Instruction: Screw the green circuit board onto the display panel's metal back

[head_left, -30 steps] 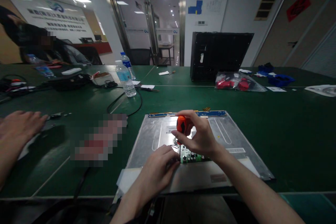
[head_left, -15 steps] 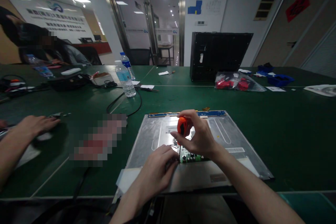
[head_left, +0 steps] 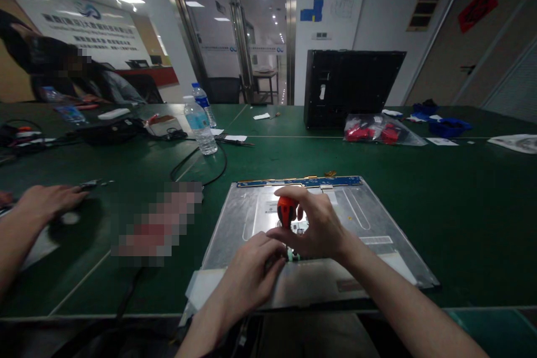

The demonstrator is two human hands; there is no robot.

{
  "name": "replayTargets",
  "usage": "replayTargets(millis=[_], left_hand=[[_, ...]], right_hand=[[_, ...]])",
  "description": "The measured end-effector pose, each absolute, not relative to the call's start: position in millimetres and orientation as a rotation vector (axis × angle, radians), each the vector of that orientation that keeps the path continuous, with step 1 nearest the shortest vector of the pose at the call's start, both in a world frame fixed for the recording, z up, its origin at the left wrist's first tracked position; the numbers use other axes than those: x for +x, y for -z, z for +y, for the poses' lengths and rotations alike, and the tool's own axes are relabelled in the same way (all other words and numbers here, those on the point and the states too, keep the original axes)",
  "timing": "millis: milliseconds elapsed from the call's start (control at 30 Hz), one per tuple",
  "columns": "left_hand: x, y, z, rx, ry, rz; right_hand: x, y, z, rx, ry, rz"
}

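Note:
A screwdriver [head_left: 286, 211] with an orange and black handle stands nearly upright, its tip down at a small green circuit board [head_left: 295, 257]. My right hand [head_left: 319, 225] grips the handle between thumb and fingers. Beside the tip, my left hand [head_left: 254, 267] has its fingers curled together at the board's left edge; whatever they pinch is hidden. The board sits on a flat silver metal display panel [head_left: 229, 241] that lies on the green table. A blue circuit strip [head_left: 344, 181] runs along the panel's far edge. My right hand covers much of the board.
Another person's hand [head_left: 50, 203] rests on the table at the left. Water bottles [head_left: 203, 128] stand beyond a cable. At the back are a black monitor housing [head_left: 352, 89], a plastic bag with red items [head_left: 377, 130] and blue trays [head_left: 447, 127].
My right hand has shifted slightly left and down, turning the screwdriver handle a little. My left hand stays at the board. The other person's hand at the left has moved slightly left.

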State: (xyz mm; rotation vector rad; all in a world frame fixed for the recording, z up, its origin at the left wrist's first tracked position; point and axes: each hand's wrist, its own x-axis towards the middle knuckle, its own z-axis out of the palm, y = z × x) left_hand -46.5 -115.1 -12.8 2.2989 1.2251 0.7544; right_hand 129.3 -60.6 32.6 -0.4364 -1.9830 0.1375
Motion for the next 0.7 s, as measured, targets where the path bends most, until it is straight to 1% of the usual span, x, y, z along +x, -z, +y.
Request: replayTargets(millis=[133, 367, 700], left_hand=[[-46.7, 11.1, -114.9, 2.301, -0.759, 1.188], [-47.1, 10.4, -114.8, 2.296, -0.726, 1.197], [-47.3, 11.8, -114.4, 2.341, -0.743, 1.175]], right_hand=[[132.0, -34.7, -64.5, -0.416, -0.204, -2.036], [128.2, -31.4, -63.5, -0.448, -0.135, -1.944], [129.1, -34.0, -63.9, -0.446, -0.188, -1.975]])
